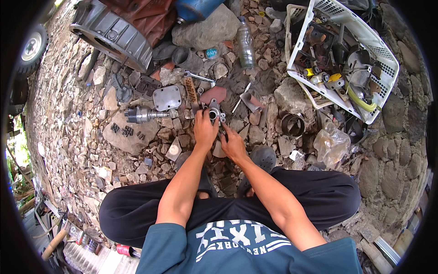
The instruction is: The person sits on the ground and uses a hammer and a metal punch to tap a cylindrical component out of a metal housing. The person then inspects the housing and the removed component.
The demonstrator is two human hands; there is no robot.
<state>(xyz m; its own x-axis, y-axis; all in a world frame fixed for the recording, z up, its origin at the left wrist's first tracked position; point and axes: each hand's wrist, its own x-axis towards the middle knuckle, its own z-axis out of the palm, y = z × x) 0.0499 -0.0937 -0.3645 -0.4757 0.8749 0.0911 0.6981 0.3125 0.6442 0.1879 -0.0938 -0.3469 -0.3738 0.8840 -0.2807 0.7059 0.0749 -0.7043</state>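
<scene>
A small grey metal housing (213,115) with a round opening and bolt lugs is in front of me, low over the stony ground. My left hand (206,129) is closed on its left side. At its lower right edge, my right hand (234,145) is closed, its fingers curled around something dark and mostly hidden. Just beyond the housing lies a reddish flat piece (213,95). A wire brush (190,89) with a wooden back rests to the left of that, beside a flat metal cover plate (167,97). Further left lies a distributor-like cylindrical part (145,114).
Several small bolts (127,131) sit on a flat stone. A wrench (199,78) and a plastic bottle (246,43) lie beyond. A white crate (296,45) of parts stands far right, above a clear plastic bag (332,144). A large gearbox casing (114,39) is far left.
</scene>
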